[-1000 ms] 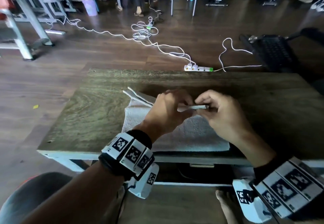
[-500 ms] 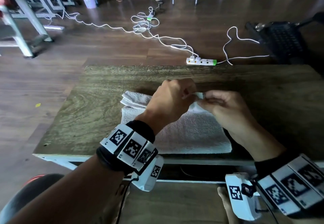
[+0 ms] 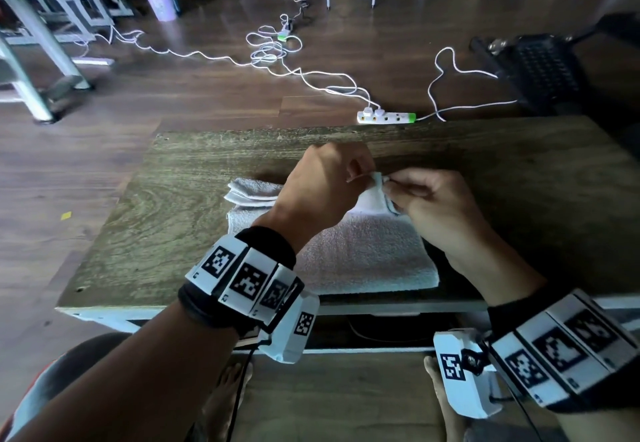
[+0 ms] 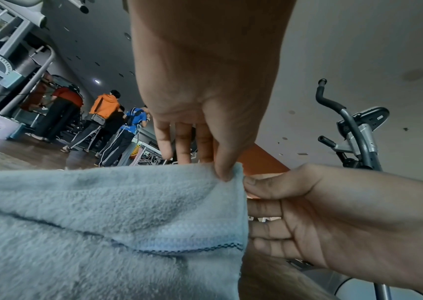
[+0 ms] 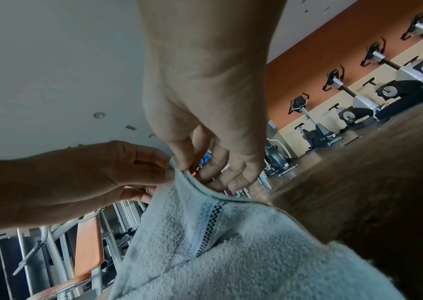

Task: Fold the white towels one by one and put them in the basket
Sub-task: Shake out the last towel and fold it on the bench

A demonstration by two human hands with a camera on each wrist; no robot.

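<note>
The white towel (image 3: 363,254) is terry cloth — a fuzzy, looped pile, matt, with a flat woven band (image 5: 209,221) carrying a dark checked stripe near its hem. The table (image 3: 173,220) under it is wood with a strong swirling grain, dull and slightly worn. Beyond it the floor (image 3: 207,95) is dark wood planking with a soft sheen. The power strip (image 3: 386,117) and its cable (image 3: 311,78) look like smooth white plastic — the strip with a green end.
</note>
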